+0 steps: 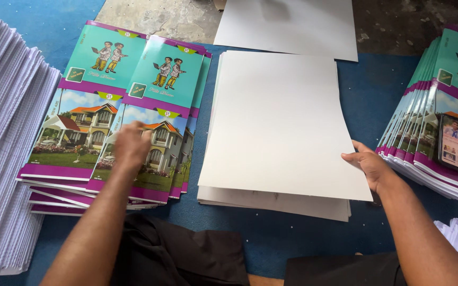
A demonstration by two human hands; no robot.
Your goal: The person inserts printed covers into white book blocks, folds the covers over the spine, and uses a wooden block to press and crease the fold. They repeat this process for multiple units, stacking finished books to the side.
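Note:
My left hand (130,145) rests fingers-down on the top printed cover sheet (157,114) of a fanned stack, teal and purple with a house picture. My right hand (369,165) grips the right edge of the top white sheet (282,122) of a pile of blank white sheets lying in the middle. The sheet lies flat, slightly skewed over the pile under it.
A tall stack of white ruled paper (3,143) fills the left edge. Another fanned pile of printed covers (430,106) lies at the right with a phone (454,143) on it. A separate white sheet (292,24) lies at the back. A blue mat (377,90) covers the floor.

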